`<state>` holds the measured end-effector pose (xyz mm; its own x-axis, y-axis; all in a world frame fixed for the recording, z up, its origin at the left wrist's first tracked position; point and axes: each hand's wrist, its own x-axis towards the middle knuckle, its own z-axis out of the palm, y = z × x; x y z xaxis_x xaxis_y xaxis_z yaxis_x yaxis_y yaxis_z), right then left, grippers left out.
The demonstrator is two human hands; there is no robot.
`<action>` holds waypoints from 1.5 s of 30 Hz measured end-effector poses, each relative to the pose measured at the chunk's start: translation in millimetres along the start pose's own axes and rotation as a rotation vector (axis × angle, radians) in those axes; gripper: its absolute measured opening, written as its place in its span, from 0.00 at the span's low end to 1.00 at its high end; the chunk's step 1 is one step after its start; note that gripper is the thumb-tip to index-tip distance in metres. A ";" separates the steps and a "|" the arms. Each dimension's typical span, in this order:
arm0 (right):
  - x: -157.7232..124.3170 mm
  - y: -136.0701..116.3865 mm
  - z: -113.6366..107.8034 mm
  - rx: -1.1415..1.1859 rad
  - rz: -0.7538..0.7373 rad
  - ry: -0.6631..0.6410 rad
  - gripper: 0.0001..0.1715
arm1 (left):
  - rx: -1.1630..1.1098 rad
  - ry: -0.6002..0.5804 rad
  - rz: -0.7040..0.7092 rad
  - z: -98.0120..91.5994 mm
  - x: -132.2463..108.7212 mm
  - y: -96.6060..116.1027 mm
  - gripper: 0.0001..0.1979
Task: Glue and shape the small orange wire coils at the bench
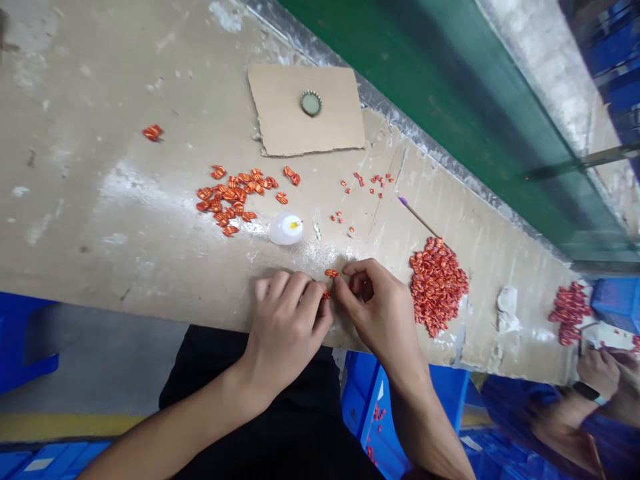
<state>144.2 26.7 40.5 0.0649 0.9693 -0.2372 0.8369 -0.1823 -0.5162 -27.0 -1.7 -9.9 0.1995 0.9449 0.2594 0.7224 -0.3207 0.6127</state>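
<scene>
My left hand (290, 317) rests low over the table edge, its fingers curled and thumb pressed to the index finger. Between them shows part of a small orange-red piece (326, 293); the rest is hidden by the fingers. My right hand (383, 303) is bent in a pinch just to the right. At its thumb and index tips is a small orange striped piece (332, 273) with dark lines, close above the left fingertips. Beyond the left hand stands a white translucent bottle (286, 229) with a yellow tip. A loose group of similar orange striped pieces (233, 195) lies behind it.
A big heap of small red-orange parts (438, 287) lies right of my right hand, a thin purple-tipped stick (419, 217) against it. Tiny orange bits (373, 183) are scattered behind. A bottle cap (311, 103) sits on cardboard (275, 127). At far right are a co-worker's hands (600, 370).
</scene>
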 end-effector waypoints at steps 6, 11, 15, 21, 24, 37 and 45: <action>23.8 7.8 3.1 0.057 0.000 0.054 0.07 | -0.001 0.001 -0.005 1.2 -0.6 0.4 0.04; 42.9 13.8 0.8 0.155 -0.097 0.091 0.09 | -0.005 -0.002 -0.003 -0.2 -1.1 0.1 0.05; 58.6 21.4 -9.0 0.220 -0.132 0.196 0.13 | -0.015 -0.025 0.011 0.1 -1.0 -0.3 0.05; 107.7 41.8 -25.1 0.060 -0.194 0.383 0.19 | -0.024 -0.012 0.012 1.7 -1.3 -0.2 0.05; 129.3 46.5 -26.5 -0.066 -0.376 0.352 0.28 | -0.018 -0.019 0.006 2.3 -1.9 0.1 0.05; 124.9 43.9 -26.0 -0.049 -0.409 0.398 0.18 | -0.018 -0.050 -0.015 4.2 -3.4 0.7 0.14; 124.6 37.0 -22.3 0.020 -0.247 0.345 0.12 | -0.022 -0.057 -0.020 3.0 -2.8 1.4 0.07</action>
<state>195.3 144.4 10.2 0.0451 0.9820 0.1833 0.8396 0.0622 -0.5397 -24.6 -4.5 -12.0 0.2229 0.9533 0.2039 0.7118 -0.3020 0.6341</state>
